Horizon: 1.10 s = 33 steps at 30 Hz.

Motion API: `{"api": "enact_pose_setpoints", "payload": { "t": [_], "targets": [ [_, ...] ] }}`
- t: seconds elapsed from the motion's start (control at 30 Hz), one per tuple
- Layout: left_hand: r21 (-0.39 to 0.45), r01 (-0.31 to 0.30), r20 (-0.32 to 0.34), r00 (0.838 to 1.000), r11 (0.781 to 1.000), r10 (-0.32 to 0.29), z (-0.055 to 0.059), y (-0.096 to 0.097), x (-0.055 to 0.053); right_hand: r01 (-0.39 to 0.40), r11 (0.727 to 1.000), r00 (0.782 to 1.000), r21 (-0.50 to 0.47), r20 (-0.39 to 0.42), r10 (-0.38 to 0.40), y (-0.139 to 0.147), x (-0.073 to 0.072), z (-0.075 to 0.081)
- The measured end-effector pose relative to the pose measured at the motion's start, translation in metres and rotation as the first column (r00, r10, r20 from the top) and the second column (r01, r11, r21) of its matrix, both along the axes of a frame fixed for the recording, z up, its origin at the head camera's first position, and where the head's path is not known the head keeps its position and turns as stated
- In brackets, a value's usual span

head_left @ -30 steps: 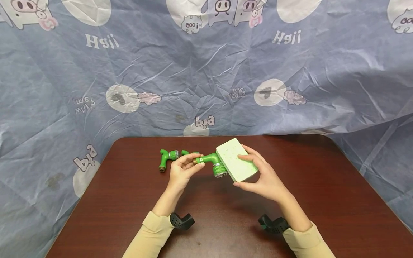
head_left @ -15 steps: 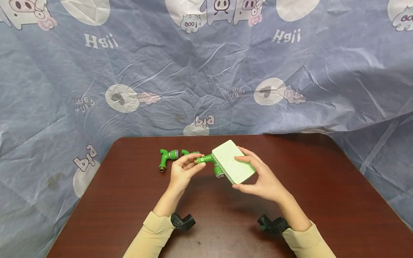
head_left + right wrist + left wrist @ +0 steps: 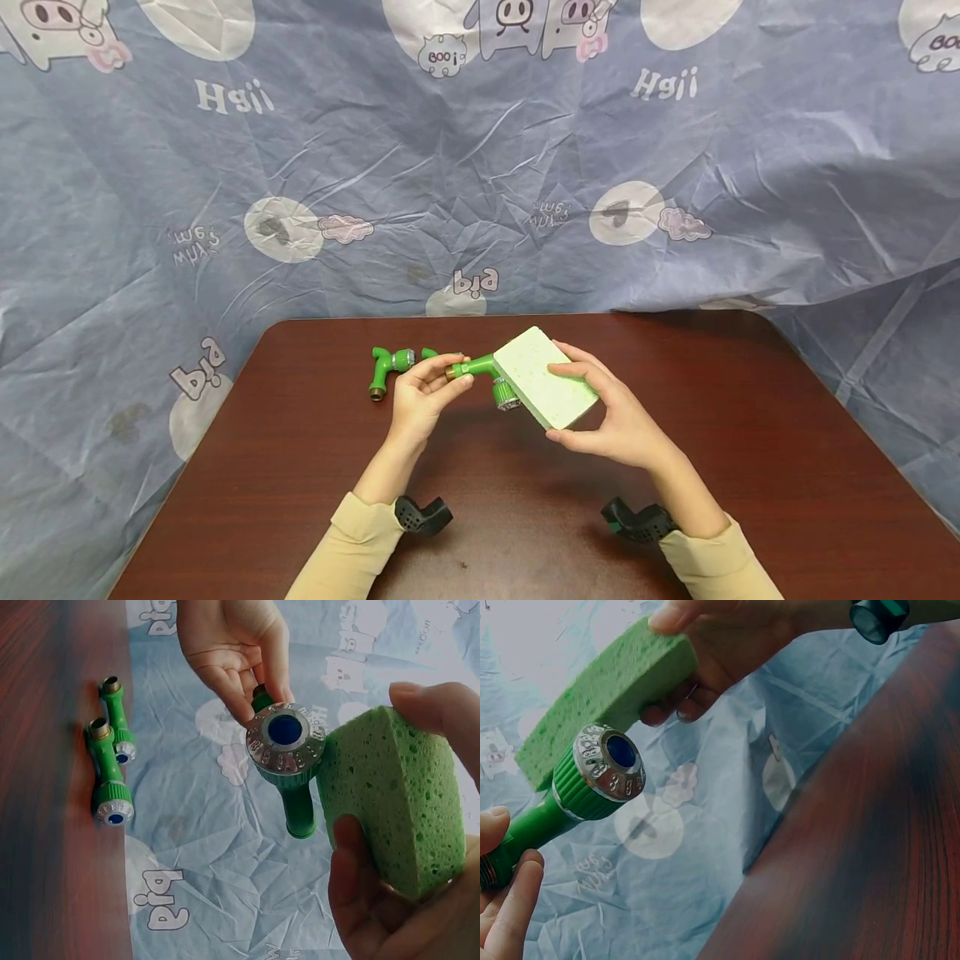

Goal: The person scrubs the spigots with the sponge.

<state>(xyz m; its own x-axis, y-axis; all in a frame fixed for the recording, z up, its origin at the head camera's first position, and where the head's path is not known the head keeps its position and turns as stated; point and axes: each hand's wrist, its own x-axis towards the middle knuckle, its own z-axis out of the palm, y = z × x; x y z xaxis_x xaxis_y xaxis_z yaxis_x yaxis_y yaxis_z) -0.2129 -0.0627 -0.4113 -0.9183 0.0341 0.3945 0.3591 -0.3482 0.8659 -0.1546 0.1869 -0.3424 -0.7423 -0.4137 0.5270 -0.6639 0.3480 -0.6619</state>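
In the head view my left hand [image 3: 417, 407] pinches a green tap [image 3: 475, 367] by its brass-threaded end, holding it above the table. The tap's ribbed knob [image 3: 592, 784] has a silver, blue-centred cap, plain in the left wrist view. My right hand [image 3: 618, 417] grips a light green sponge [image 3: 543, 379], thumb on one edge and fingers on the others. The sponge lies against the tap's side and hides its far end from the head camera. The right wrist view shows the sponge [image 3: 375, 787] beside the knob, with the tap's spout [image 3: 298, 810] below.
Two more green taps lie on the table behind my left hand: one tap [image 3: 382, 372] in full view, the other tap [image 3: 429, 353] partly hidden by the hand. The brown table [image 3: 675, 358] ends at a blue patterned cloth [image 3: 420, 167]. Each wrist wears a black camera mount [image 3: 423, 515].
The sponge has moved left along the tap, covering more of it, then a little back to the right. The left hand and tap have shifted slightly left.
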Motion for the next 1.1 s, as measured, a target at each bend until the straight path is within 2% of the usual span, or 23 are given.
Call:
{"api": "enact_pose_setpoints", "payload": {
  "t": [0.1, 0.27, 0.37, 0.6, 0.87, 0.97, 1.1],
  "targets": [
    [0.001, 0.001, -0.001, 1.000, 1.000, -0.001, 0.001, 0.000, 0.000, 0.030, 0.999, 0.999, 0.009, -0.016, -0.030, 0.001, -0.001, 0.000],
    [-0.003, -0.004, 0.004, 1.000, 1.000, 0.004, 0.002, 0.000, 0.001, 0.134, 0.991, 0.989, 0.013, -0.070, -0.133, 0.014, -0.018, -0.022],
    [-0.002, -0.006, 0.006, 1.000, 1.000, 0.006, 0.002, 0.000, 0.001, 0.153, 0.988, 0.986, 0.013, -0.064, -0.152, 0.020, -0.025, -0.031],
    [0.026, -0.004, 0.005, 1.000, 1.000, 0.004, 0.002, -0.001, 0.001, 0.051, 0.997, 0.998, 0.066, -0.048, -0.048, 0.022, -0.019, -0.023],
    [0.084, -0.007, 0.013, 1.000, 0.996, 0.006, 0.003, -0.002, 0.000, 0.014, 0.997, 0.999, 0.075, -0.049, -0.011, 0.017, -0.003, 0.004],
    [0.091, -0.008, 0.021, 1.000, 0.996, 0.006, 0.003, -0.003, 0.000, -0.006, 0.998, 0.999, 0.056, -0.041, 0.008, 0.016, -0.004, 0.003],
    [0.095, -0.001, 0.022, 1.000, 0.995, -0.002, 0.003, -0.003, 0.000, -0.020, 1.000, 0.999, 0.023, -0.034, 0.021, 0.020, -0.012, -0.011]
  ]
}}
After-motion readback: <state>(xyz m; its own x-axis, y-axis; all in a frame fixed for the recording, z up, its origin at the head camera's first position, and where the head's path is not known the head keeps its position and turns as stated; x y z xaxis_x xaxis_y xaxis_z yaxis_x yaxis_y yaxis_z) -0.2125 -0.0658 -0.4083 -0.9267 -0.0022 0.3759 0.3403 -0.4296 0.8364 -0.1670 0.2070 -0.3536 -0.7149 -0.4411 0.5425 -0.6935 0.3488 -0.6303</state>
